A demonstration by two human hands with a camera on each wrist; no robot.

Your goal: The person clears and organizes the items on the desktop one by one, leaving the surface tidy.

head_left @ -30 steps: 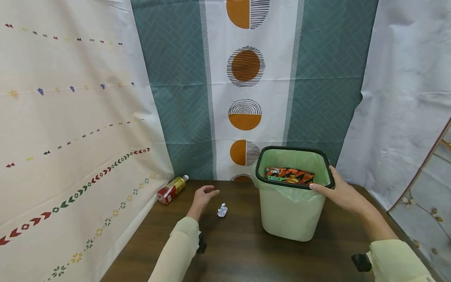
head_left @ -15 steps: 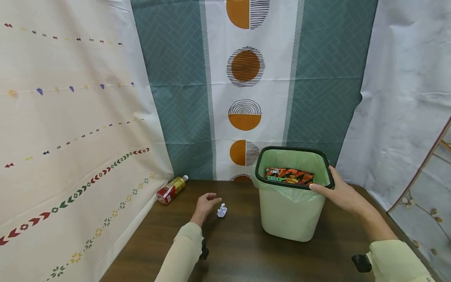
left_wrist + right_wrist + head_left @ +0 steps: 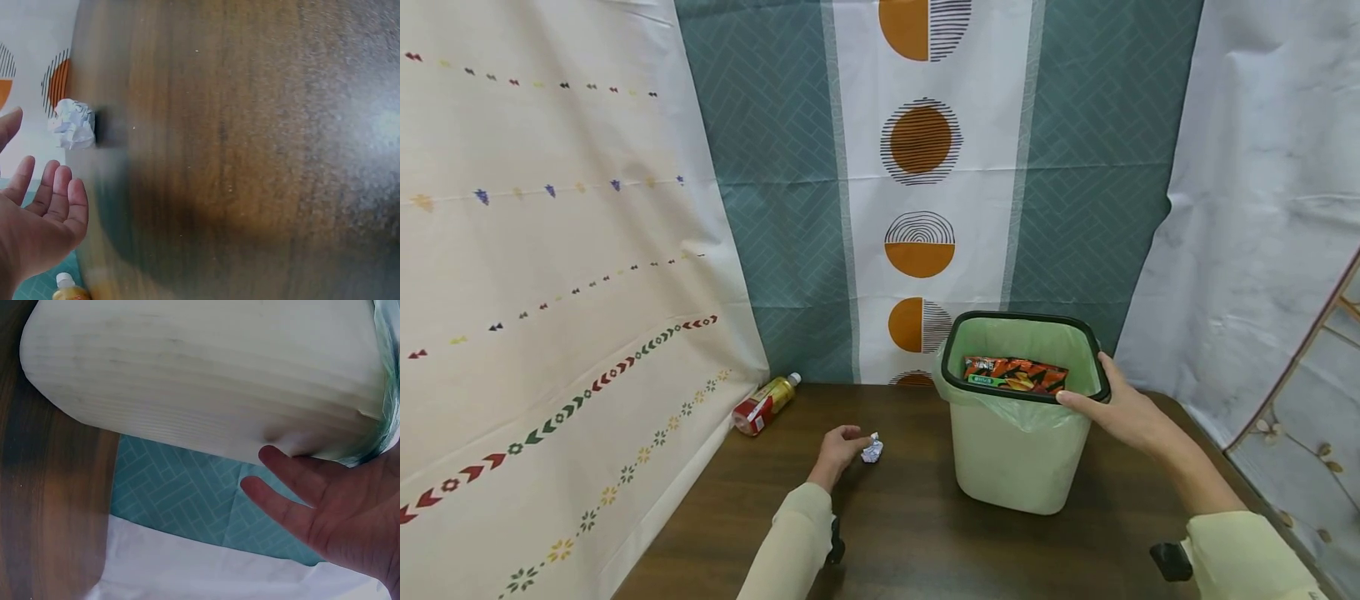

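A crumpled ball of white paper (image 3: pixel 873 451) lies on the dark wooden table, left of the bin. My left hand (image 3: pixel 837 452) is right beside it, palm turned toward it; in the left wrist view the paper ball (image 3: pixel 75 127) sits just beyond loosely bent fingers that are spread from the thumb. My right hand (image 3: pixel 1126 414) holds the light-green trash bin (image 3: pixel 1018 462) at its right front corner, thumb on the black rim. In the right wrist view, fingers (image 3: pixel 290 472) of that hand lie along the bin's outer wall. An orange-red snack bag (image 3: pixel 1017 376) shows inside the bin.
A plastic bottle (image 3: pixel 766 405) with a red and yellow label and white cap lies on its side at the table's back left. A pale green liner (image 3: pixel 1037 414) folds over the bin's rim. Hanging cloths (image 3: pixel 790 208) enclose the table (image 3: pixel 910 542) behind and at both sides.
My left hand has moved down and to the right, up to the paper ball. The right hand and the bin keep their places.
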